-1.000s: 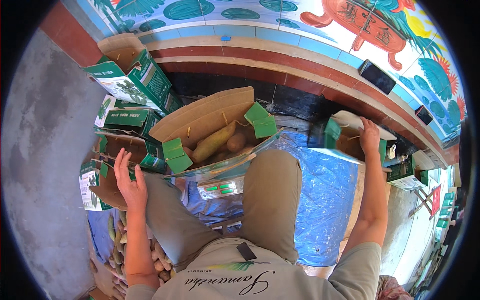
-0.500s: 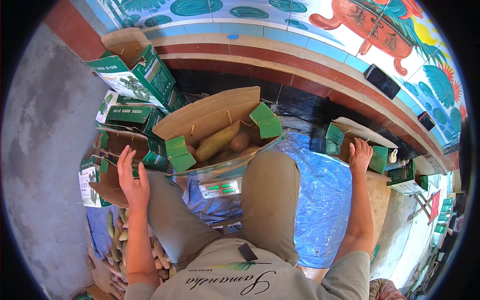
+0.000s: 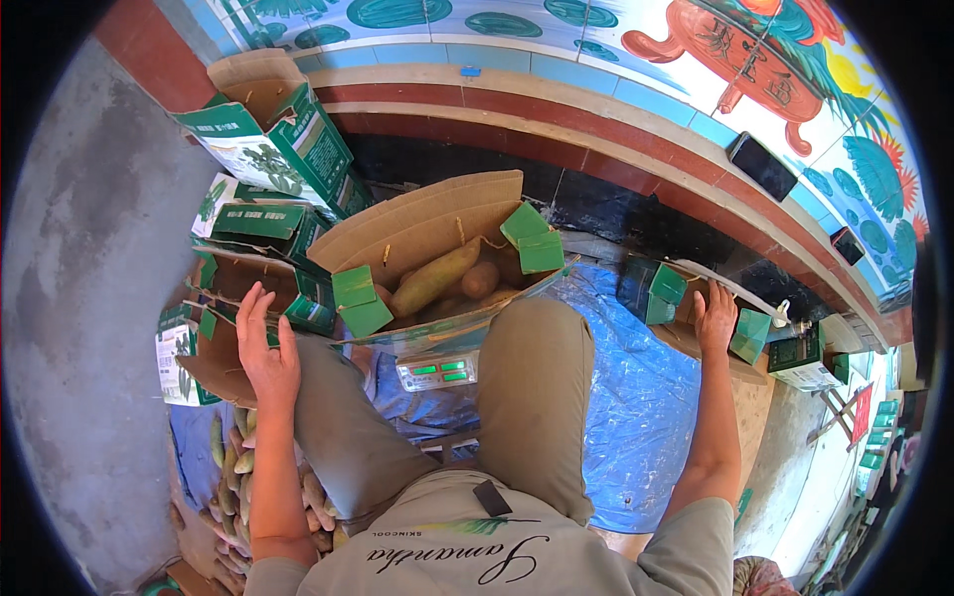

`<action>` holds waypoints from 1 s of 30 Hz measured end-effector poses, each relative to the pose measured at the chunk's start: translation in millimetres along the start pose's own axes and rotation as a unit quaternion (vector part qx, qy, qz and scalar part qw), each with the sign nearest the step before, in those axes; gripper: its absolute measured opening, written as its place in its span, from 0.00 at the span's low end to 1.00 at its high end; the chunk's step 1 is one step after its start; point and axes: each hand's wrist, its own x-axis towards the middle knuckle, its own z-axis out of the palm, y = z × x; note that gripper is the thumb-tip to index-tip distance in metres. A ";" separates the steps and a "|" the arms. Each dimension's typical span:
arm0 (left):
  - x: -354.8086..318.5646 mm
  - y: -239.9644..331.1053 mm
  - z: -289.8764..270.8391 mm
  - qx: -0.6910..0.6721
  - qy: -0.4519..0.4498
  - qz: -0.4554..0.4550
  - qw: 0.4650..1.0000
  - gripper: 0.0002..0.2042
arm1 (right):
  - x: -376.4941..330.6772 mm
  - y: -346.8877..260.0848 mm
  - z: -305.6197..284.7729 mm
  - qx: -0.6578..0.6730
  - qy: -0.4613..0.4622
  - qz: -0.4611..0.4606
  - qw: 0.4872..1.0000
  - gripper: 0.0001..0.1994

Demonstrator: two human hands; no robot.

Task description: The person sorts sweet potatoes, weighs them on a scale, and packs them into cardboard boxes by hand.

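My left hand (image 3: pixel 270 350) is held up above my left thigh with its fingers apart, and nothing is in it. It is nearest to an open cardboard box (image 3: pixel 214 370) on the left, which shows a brown flap. My right hand (image 3: pixel 715 320) reaches to a smaller open cardboard box (image 3: pixel 686 336) with green flaps, its fingers hooked over the near side. The thumb is hidden there. Between and beyond my knees stands a large open cardboard box (image 3: pixel 412 214) holding several long, greenish-brown root vegetables or gourds (image 3: pixel 437 278).
A digital scale (image 3: pixel 437 372) with lit green displays sits before the large box. Green-and-white cartons (image 3: pixel 260 149) are stacked at the far left. Loose long vegetables (image 3: pixel 234 472) lie by my left leg. Blue plastic sheet (image 3: pixel 641 397) covers the floor. Phones (image 3: pixel 762 165) rest on the wall ledge.
The smaller box at the right has shifted slightly toward me, with my right hand on it. My left hand has hardly moved.
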 end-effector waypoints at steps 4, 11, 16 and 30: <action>-1.0 -1.8 -0.8 0.003 0.002 -0.004 1.000 0.15 | 2.2 -7.9 -22.7 0.134 -0.010 -0.041 0.990 0.32; 1.0 2.2 -1.6 0.034 -0.009 0.017 0.999 0.14 | -41.3 2.9 -33.2 -0.003 -0.161 -0.036 0.986 0.31; -0.9 0.0 1.2 0.018 -0.008 0.018 1.000 0.12 | -24.3 26.7 -12.1 -0.031 -0.136 -0.028 0.990 0.12; -1.4 -0.7 -2.2 0.022 -0.016 0.007 1.000 0.10 | -13.7 67.1 -33.8 -0.173 -0.108 -0.117 0.972 0.05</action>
